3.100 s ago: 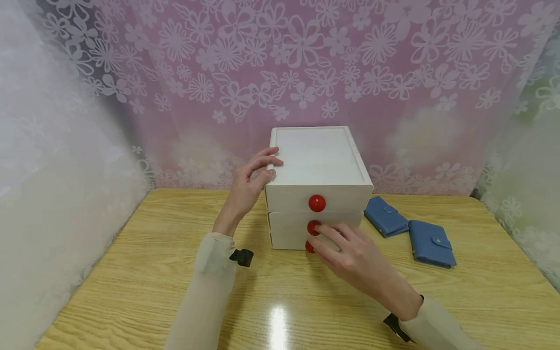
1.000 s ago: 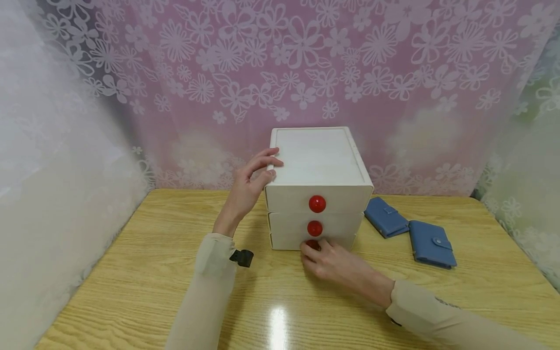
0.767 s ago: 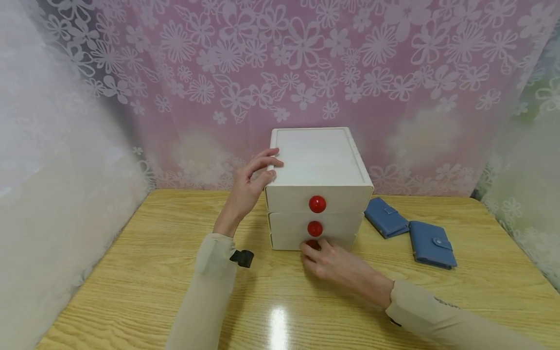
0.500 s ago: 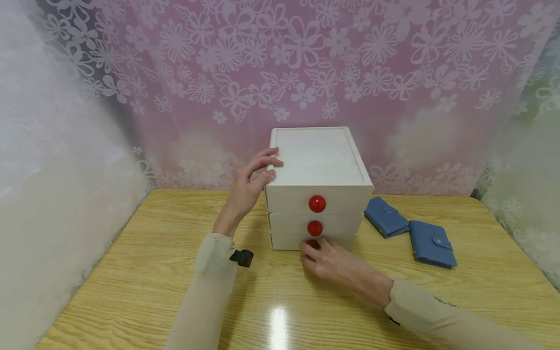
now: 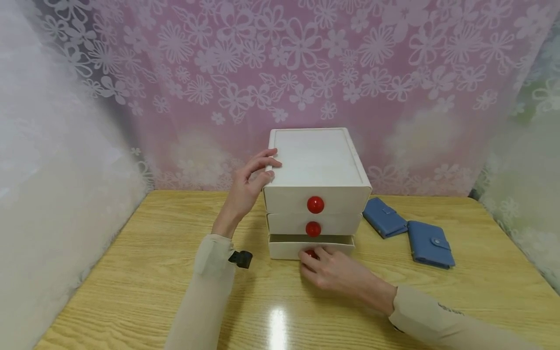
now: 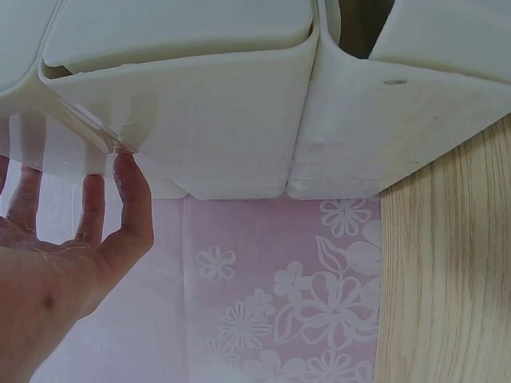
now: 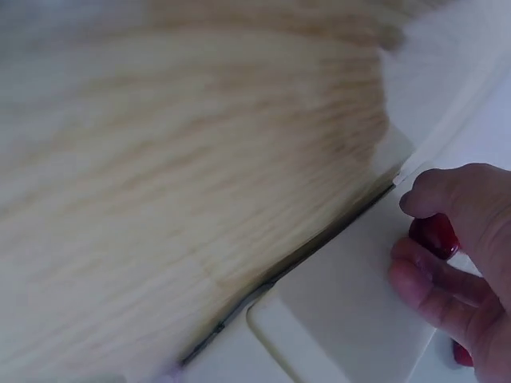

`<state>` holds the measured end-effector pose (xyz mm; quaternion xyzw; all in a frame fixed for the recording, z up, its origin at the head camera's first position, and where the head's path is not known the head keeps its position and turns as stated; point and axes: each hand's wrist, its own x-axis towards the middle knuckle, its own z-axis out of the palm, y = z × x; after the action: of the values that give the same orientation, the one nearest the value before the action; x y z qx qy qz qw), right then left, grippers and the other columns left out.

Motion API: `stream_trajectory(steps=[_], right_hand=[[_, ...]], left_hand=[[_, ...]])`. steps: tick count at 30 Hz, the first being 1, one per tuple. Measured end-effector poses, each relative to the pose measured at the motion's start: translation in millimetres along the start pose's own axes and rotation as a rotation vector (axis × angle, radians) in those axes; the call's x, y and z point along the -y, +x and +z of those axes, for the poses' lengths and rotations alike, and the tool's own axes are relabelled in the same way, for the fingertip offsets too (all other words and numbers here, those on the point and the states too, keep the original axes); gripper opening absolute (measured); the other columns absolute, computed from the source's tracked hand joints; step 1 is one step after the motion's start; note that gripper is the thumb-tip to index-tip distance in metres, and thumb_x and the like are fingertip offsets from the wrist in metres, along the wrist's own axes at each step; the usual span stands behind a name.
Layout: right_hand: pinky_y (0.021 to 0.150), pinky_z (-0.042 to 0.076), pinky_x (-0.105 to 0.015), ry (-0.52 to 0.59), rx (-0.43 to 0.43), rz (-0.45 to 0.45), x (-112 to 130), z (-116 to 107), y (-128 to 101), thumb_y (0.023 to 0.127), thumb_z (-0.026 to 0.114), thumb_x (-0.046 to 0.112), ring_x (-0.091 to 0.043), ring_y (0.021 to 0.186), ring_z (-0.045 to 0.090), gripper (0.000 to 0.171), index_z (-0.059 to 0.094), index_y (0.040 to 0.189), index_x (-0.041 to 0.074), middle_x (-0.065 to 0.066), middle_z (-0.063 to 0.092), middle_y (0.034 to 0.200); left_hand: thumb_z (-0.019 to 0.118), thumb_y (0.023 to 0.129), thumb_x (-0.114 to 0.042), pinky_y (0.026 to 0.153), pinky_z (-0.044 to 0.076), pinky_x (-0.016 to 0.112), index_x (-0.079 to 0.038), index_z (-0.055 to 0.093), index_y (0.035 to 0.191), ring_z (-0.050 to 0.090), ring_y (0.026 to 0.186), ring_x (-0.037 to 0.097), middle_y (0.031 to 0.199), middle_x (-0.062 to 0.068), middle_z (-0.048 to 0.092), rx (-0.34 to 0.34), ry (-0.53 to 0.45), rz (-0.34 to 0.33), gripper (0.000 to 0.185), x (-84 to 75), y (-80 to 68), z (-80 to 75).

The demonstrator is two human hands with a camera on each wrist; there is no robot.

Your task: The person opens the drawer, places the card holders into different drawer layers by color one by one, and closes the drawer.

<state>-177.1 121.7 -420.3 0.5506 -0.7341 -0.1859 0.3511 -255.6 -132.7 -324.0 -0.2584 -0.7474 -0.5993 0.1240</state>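
Observation:
A white three-drawer unit [image 5: 317, 158] stands on the wooden table, each drawer front bearing a round red knob. My left hand [image 5: 245, 190] rests its fingertips on the unit's upper left edge; in the left wrist view the fingers [image 6: 134, 191] touch its white side wall. With thumb and fingers, my right hand [image 5: 337, 270] pinches the lowest red knob [image 7: 433, 235], mostly hidden in the head view. That bottom drawer [image 5: 284, 251] is pulled out a little, showing a narrow gap above its front. The top drawer [image 5: 288, 200] and middle drawer [image 5: 286, 224] are closed.
Two blue button-strap wallets lie right of the unit: the farther wallet [image 5: 385, 217] close beside it, the nearer wallet [image 5: 431, 244] touching the first. A pink floral curtain [image 5: 218, 97] hangs behind the wooden table [image 5: 175, 272].
The right hand has moved from the middle knob down to the lowest one. Since half a second ago the bottom drawer has slid slightly outward. The left hand stays in place.

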Motion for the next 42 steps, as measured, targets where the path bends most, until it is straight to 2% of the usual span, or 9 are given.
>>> stream_trajectory(steps=[8, 17, 28, 35, 42], right_hand=[[0.054, 0.055, -0.024, -0.037, -0.014, 0.107, 3, -6, 4, 0.105, 0.013, -0.008, -0.018, 0.071, 0.064, 0.06, 0.07, 0.101, 0.01, -0.007, 0.061, 0.097], [0.057, 0.056, -0.022, -0.038, 0.052, 0.1, 5, -11, 7, 0.102, 0.003, -0.01, -0.019, 0.075, 0.064, 0.071, 0.071, 0.103, 0.011, -0.009, 0.061, 0.101], [0.066, 0.06, -0.028, -0.022, 0.033, 0.115, 10, -13, 5, 0.105, 0.006, -0.008, -0.018, 0.078, 0.067, 0.069, 0.071, 0.101, 0.013, -0.006, 0.062, 0.098], [0.071, 0.061, -0.028, 0.024, 0.07, 0.107, 10, -16, 3, 0.102, 0.002, -0.007, -0.018, 0.082, 0.066, 0.071, 0.07, 0.103, 0.013, -0.006, 0.061, 0.1], [0.066, 0.059, -0.027, 0.023, 0.025, 0.127, 11, -17, 2, 0.106, 0.006, -0.006, -0.017, 0.079, 0.064, 0.066, 0.069, 0.098, 0.013, -0.005, 0.059, 0.097]], left_hand=[[0.053, 0.1, -0.02, 0.117, 0.041, 0.054, -0.008, 0.069, 0.121, 0.04, 0.149, 0.012, 0.156, -0.007, 0.049, 0.003, -0.003, 0.011, 0.029, -1.3, 0.1, -0.1], [0.053, 0.1, -0.02, 0.117, 0.041, 0.053, -0.009, 0.07, 0.121, 0.04, 0.149, 0.013, 0.156, -0.008, 0.049, 0.004, 0.001, -0.004, 0.029, -1.5, -1.1, 0.9], [0.053, 0.101, -0.021, 0.12, 0.037, 0.053, -0.009, 0.07, 0.121, 0.039, 0.149, 0.012, 0.156, -0.008, 0.05, 0.0, 0.01, 0.006, 0.029, -0.6, -1.6, -0.5], [0.053, 0.101, -0.02, 0.121, 0.036, 0.054, -0.009, 0.07, 0.121, 0.038, 0.15, 0.012, 0.155, -0.007, 0.05, -0.003, 0.009, 0.011, 0.029, 0.0, -1.3, -0.3], [0.053, 0.101, -0.021, 0.121, 0.035, 0.056, -0.01, 0.069, 0.122, 0.038, 0.15, 0.011, 0.155, -0.008, 0.05, -0.003, 0.014, 0.008, 0.029, -0.3, -0.9, -0.1]])
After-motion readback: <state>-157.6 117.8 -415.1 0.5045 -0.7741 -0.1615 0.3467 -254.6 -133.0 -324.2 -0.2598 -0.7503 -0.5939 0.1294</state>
